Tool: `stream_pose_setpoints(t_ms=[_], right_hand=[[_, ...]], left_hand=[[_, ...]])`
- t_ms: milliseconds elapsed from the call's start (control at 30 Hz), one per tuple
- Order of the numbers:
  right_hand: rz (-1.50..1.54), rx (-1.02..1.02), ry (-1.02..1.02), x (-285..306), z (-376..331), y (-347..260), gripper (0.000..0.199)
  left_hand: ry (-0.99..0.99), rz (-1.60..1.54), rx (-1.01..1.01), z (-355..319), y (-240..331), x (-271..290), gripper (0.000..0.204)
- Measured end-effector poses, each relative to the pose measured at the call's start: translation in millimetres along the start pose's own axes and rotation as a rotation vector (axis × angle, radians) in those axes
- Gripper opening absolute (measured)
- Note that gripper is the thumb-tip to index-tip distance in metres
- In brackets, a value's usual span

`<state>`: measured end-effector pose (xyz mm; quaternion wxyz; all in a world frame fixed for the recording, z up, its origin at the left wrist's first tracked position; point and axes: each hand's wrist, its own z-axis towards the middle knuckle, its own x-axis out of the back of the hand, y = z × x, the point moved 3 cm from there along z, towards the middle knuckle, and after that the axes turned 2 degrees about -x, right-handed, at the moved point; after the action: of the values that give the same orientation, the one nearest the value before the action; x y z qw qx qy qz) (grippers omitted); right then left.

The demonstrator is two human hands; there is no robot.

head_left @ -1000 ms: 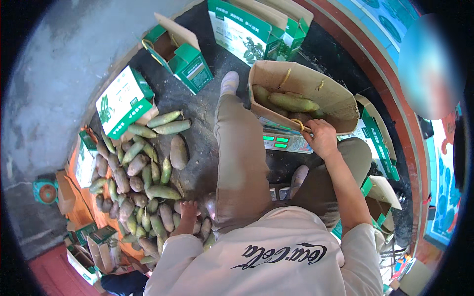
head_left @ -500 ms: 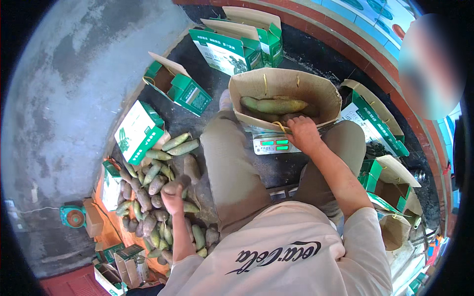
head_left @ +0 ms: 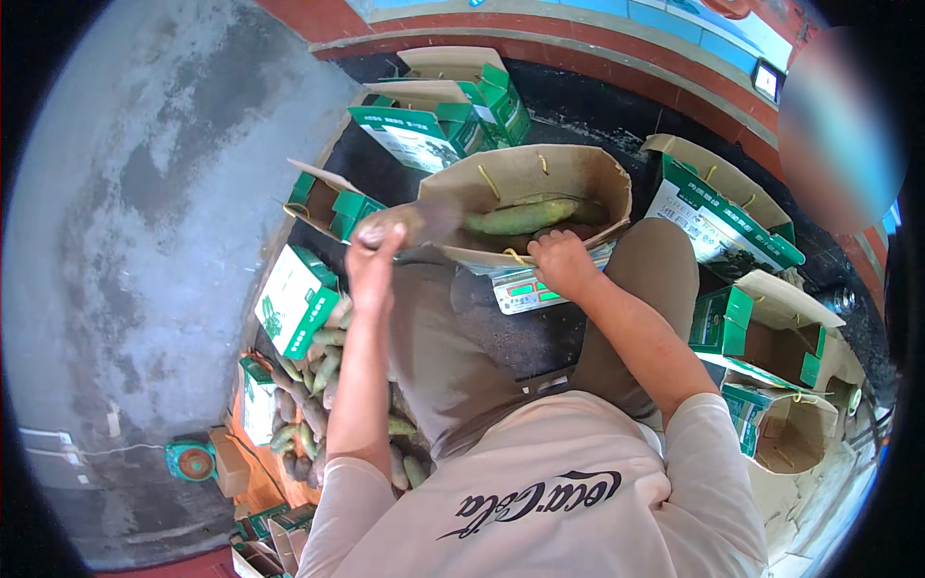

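My left hand is raised at the left side of an open cardboard carton. Its fingers are wrapped round a muddy, brownish radish, whose far end is smeared by motion. Inside the carton lie long green radishes; the bottom is partly in shadow. My right hand grips the carton's near edge, fingers curled over the rim beside a yellow cord handle. Beneath the carton is a digital scale with lit green displays, between my knees.
Left of my leg, a heap of radishes covers the floor, partly behind my arm. Green and white cartons stand around: one at far left, two at the back, others at right. A small green fan-like device sits by the wall.
My left hand has risen from the heap to the carton's left side, carrying a radish. My right hand stays at the carton's near edge. The head view has shifted.
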<state>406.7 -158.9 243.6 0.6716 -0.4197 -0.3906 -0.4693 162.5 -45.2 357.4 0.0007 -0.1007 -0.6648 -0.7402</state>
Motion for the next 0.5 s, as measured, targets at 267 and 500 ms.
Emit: stream_pose_setpoints(t_ms=[267, 500], right_hand=[[0.070, 0.033, 0.069, 1, 1, 1, 0.005], [0.057, 0.003, 0.027, 0, 3, 4, 0.008]], left_hand=[[-0.114, 0.244, -0.036, 6, -25, -48, 0.031], [0.117, 0.318, -0.167, -25, -20, 42, 0.026]])
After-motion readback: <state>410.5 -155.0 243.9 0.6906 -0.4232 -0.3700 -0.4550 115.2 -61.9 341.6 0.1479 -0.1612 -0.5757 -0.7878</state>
